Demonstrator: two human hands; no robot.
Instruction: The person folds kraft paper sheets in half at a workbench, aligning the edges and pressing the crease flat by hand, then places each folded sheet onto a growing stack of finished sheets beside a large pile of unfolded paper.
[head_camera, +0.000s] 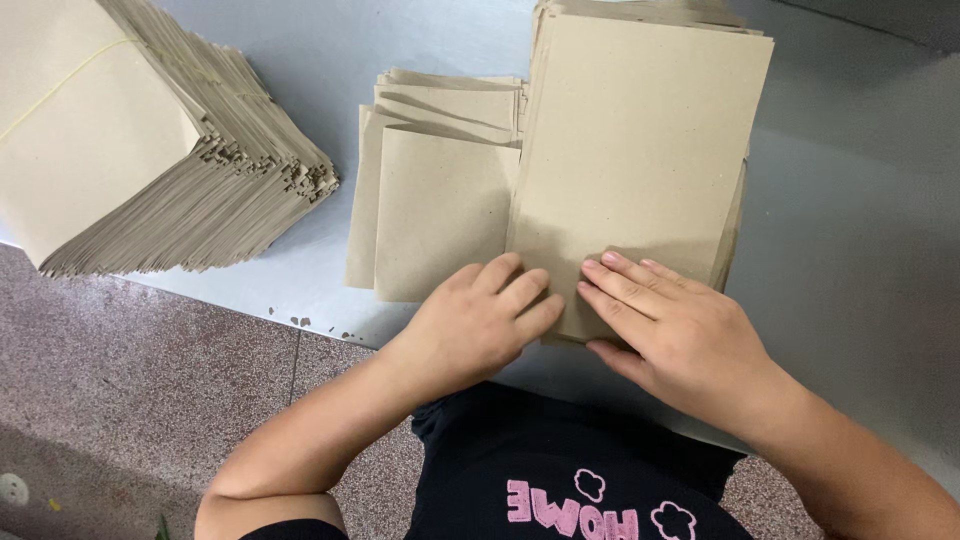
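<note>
**Both hands flat on brown paper sheets**

Nearest, a dark printed shirt (560, 470). At far left lies a large bundle of tan paper bags (150, 140). The left hand (470, 325) rests, fingers loose, grasping nothing, on a smaller stack of folded brown paper bags (435, 190). The right hand (680, 335) presses flat, ungripping, on the tall brown paper stack (640, 140) atop the grey table (850, 220).

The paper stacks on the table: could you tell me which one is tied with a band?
The large fanned stack at far left; a thin yellowish band crosses its top, while the other two stacks lie loose.
</note>
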